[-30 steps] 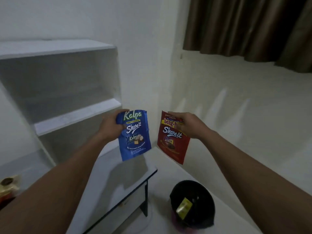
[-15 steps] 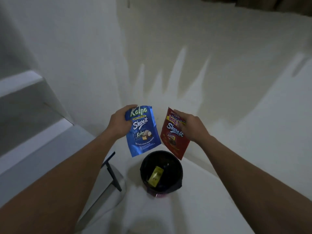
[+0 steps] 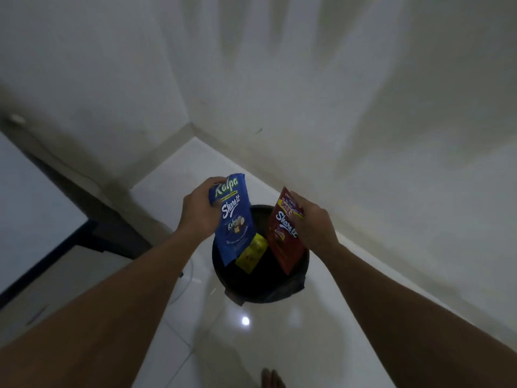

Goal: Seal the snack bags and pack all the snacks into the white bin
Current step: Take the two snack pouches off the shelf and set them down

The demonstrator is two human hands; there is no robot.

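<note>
Blue bag (image 3: 235, 228) and red bag (image 3: 281, 242) look light, limp and slick, so your left hand (image 3: 197, 212) and right hand (image 3: 314, 224) rightly pinch their top edges.

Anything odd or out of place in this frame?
Yes. The left hand holds the blue bag and the right hand the red bag right above a black bin in the floor corner, with a yellow packet inside. The task names a white bin; none is in view.
</note>
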